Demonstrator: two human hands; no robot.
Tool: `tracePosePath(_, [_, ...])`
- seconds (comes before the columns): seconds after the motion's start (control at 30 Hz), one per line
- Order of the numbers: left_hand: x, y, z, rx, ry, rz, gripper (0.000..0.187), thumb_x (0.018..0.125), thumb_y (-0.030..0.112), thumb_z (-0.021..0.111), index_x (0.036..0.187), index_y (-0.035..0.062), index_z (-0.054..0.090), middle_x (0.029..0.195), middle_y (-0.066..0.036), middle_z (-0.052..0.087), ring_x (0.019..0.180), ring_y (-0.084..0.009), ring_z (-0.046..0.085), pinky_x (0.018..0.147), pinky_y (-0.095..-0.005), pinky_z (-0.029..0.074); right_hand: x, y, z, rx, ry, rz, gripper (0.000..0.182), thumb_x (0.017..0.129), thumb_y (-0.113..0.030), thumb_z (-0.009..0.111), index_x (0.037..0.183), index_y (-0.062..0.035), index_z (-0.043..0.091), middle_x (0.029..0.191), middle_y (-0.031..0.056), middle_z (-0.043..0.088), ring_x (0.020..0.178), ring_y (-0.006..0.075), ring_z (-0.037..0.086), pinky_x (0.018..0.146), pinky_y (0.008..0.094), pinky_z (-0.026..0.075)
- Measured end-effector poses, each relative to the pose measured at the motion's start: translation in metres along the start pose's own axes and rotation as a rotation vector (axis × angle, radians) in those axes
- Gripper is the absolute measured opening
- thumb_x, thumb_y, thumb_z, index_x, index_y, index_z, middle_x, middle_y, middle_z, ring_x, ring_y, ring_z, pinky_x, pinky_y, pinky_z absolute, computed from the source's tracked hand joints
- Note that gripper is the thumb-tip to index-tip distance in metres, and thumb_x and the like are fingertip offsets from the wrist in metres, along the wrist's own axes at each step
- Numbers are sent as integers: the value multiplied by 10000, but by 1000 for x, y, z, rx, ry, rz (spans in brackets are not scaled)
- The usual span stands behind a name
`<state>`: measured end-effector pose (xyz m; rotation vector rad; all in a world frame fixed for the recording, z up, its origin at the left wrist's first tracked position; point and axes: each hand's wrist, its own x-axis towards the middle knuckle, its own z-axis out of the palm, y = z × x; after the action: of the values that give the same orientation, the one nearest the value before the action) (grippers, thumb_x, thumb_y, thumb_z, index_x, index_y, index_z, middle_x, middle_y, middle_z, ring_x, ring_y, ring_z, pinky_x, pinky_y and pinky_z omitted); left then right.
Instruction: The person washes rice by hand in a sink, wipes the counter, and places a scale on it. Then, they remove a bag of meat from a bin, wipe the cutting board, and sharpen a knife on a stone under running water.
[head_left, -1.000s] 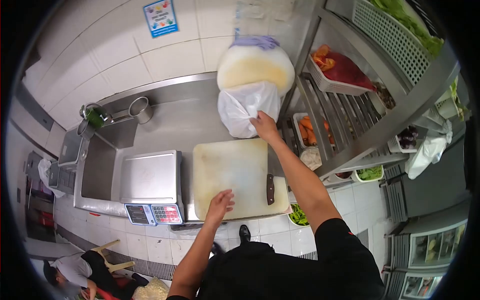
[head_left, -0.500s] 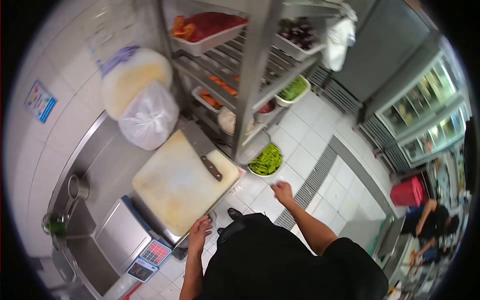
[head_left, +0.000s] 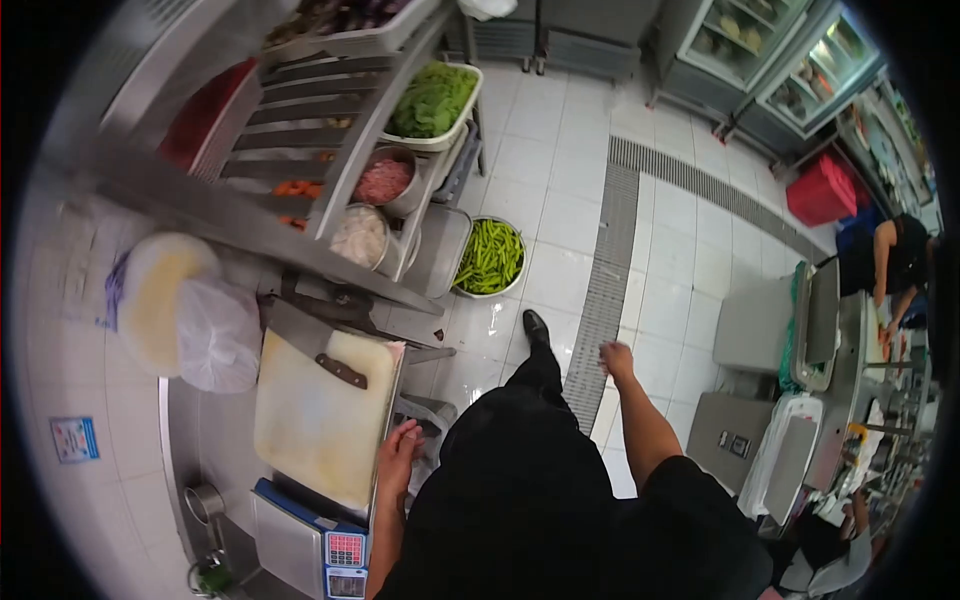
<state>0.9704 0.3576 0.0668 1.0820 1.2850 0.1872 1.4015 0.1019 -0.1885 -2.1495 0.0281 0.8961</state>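
Observation:
My left hand (head_left: pixel 398 452), fingers loosely curled and apart, is empty beside the right edge of a white cutting board (head_left: pixel 325 430). On that board rests a large cleaver with a brown wooden handle (head_left: pixel 341 370). A blue-edged digital scale (head_left: pixel 290 540) sits just below the board. My right hand (head_left: pixel 617 360) hangs over the tiled floor with its fingers curled closed; nothing shows in it. Ahead of my shoe, a round bowl of green chili peppers (head_left: pixel 490 257) stands on the floor, with a clear plastic lid (head_left: pixel 438 252) against it.
A slatted metal rack (head_left: pixel 350 150) carries leafy greens (head_left: pixel 431 100), a pot of pinkish chopped food (head_left: pixel 384 182) and other trays. A floor drain (head_left: pixel 605 270) runs ahead. Right are a grey bin (head_left: pixel 765 325), a red bin (head_left: pixel 820 190) and a co-worker (head_left: pixel 893 255) at a counter.
My view has turned and moved forward, with the board and scale now lower left and the rack closer. One leg has stepped ahead. Both hands remain free of the board and bowl.

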Motion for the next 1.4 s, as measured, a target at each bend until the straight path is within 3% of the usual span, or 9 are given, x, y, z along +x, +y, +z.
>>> tracePosePath(0.2, [82, 63, 71, 134, -51, -111, 361, 983, 253, 542, 1282, 51, 559, 1196, -95, 628, 1016, -189, 616, 868, -340, 502, 88, -83, 38, 226, -114, -61, 241, 887, -244, 619, 1004, -39, 666, 772, 26, 646, 597, 139, 646, 456, 268, 460])
tracePosePath(0.33, [140, 106, 125, 528, -152, -175, 418, 975, 308, 557, 1310, 59, 548, 1170, -84, 628, 1019, -176, 613, 856, -323, 496, 131, -89, 11, 324, -113, 218, 272, 913, -251, 603, 1101, -58, 639, 864, 37, 650, 653, 137, 648, 499, 260, 485])
tracePosePath(0.37, [153, 108, 132, 533, -147, -204, 418, 975, 308, 557, 1310, 59, 548, 1170, -84, 628, 1019, -176, 613, 856, -323, 496, 136, -90, 2, 372, -66, 271, 268, 887, -232, 627, 1052, -23, 652, 789, 46, 642, 633, 144, 658, 436, 252, 443])
tracePosePath(0.57, [208, 119, 149, 640, -60, -129, 394, 960, 308, 585, 1245, 37, 612, 1058, -69, 675, 924, -160, 634, 790, -282, 496, 173, -60, -66, 163, -152, 455, 243, 890, -315, 644, 853, -77, 612, 788, 18, 615, 642, 115, 593, 521, 258, 449])
tracePosePath(0.87, [351, 94, 199, -105, 144, -495, 354, 968, 365, 562, 1173, 77, 581, 983, -55, 663, 843, -179, 651, 703, -336, 538, 186, -136, -93, 276, -159, 300, 236, 938, -277, 597, 1001, -52, 632, 832, 19, 643, 713, 116, 622, 629, 250, 485])
tracePosePath(1.0, [492, 18, 140, -839, 83, -121, 398, 984, 474, 482, 1098, 100, 556, 987, -90, 615, 856, -284, 628, 783, -436, 551, 173, -126, -97, 210, -215, 345, 234, 958, -279, 580, 1005, -56, 631, 842, 22, 642, 738, 122, 623, 664, 261, 483])
tracePosePath(1.07, [531, 59, 162, -867, 697, -191, 466, 993, 491, 429, 1210, 85, 501, 1123, -121, 576, 948, -333, 618, 843, -499, 532, 167, -87, -102, 170, -228, 386, 241, 958, -276, 583, 1014, -46, 631, 843, 26, 641, 729, 124, 624, 648, 259, 482])
tracePosePath(1.2, [619, -10, 71, -909, 711, -133, 567, 971, 458, 477, 1344, 52, 345, 1349, -193, 463, 1099, -387, 581, 899, -535, 539, 147, -17, -123, 7, -228, 619, 251, 952, -277, 590, 1021, -38, 628, 839, 33, 641, 704, 124, 622, 601, 256, 480])
tracePosePath(1.4, [615, 14, 88, -964, 997, -117, 419, 964, 338, 529, 1234, 50, 388, 1331, -234, 462, 1130, -406, 560, 938, -562, 540, 163, 10, -113, -152, -279, 700, 248, 941, -263, 593, 1033, -36, 629, 818, 36, 638, 671, 121, 615, 572, 257, 480])
